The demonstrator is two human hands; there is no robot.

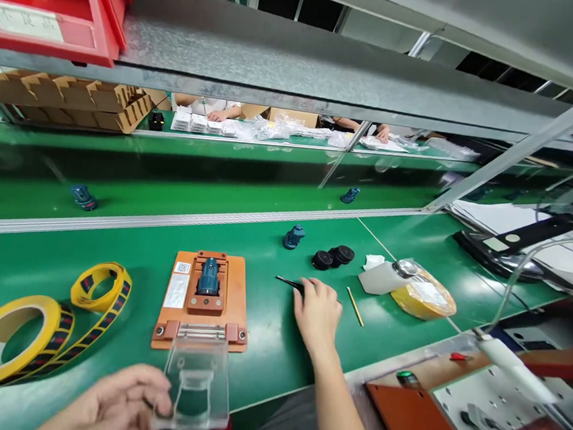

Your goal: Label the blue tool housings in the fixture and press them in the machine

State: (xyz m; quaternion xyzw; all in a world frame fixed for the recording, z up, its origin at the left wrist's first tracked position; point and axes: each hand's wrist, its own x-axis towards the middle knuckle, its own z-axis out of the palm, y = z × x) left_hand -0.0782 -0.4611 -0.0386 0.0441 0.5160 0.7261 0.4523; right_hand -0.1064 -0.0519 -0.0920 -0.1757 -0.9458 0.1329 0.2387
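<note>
An orange fixture (236, 297) lies on the green bench, with a dark blue plastic part (209, 276) seated in its raised middle block. Hinged at its front edge, a clear plastic cover (218, 396) is swung back toward me. My left hand (120, 401), slightly blurred, has its curled fingers at the cover's left edge and lower corner. To the right of the fixture, my right hand (319, 311) rests low over the bench, fingers closed on black tweezers (288, 282) whose tip points left. Its palm faces down, hiding the tweezers' rear end.
Yellow label tape (47, 311) lies left. Ahead stand a blue part (294, 236) and black round pieces (342, 254). Rightward are a thin yellow stick (355, 307), a white bottle (381, 278) and a wrapped yellow roll (424, 297). A red bin (98, 18) hangs above; people work beyond.
</note>
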